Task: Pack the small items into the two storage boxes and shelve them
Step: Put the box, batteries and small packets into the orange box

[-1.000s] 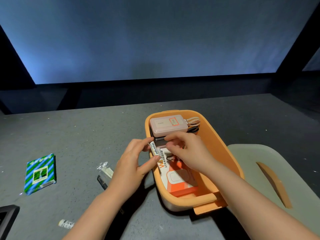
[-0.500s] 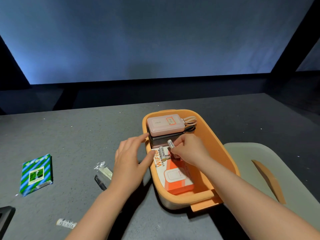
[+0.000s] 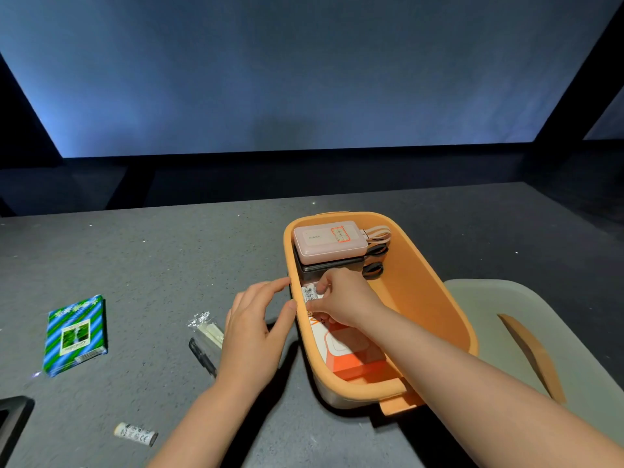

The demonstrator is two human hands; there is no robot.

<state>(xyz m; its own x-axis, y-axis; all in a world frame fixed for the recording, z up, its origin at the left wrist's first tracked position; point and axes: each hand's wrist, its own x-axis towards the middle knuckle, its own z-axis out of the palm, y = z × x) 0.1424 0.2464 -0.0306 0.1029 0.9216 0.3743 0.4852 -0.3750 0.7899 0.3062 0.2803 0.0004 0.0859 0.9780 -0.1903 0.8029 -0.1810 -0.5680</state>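
Note:
An orange storage box (image 3: 429,292) stands on the grey table. Inside it a pink power bank (image 3: 329,241) lies on a dark device at the far end, and an orange-and-white WiFi carton (image 3: 351,352) lies at the near end. My right hand (image 3: 344,298) is inside the box and pinches small white batteries (image 3: 309,293) against the left wall. My left hand (image 3: 256,329) rests on the outside of the box's left wall with fingers straight.
A pale green lid (image 3: 540,349) with an orange strap lies right of the box. On the table to the left are a green-and-blue striped packet (image 3: 76,336), a clear wrapper (image 3: 206,327), a black pen (image 3: 202,358), a loose battery (image 3: 135,434) and a black object's corner (image 3: 11,420).
My left hand let go of the batteries and moved to the box's outer wall. My right hand carried the batteries down into the box between the devices and the carton.

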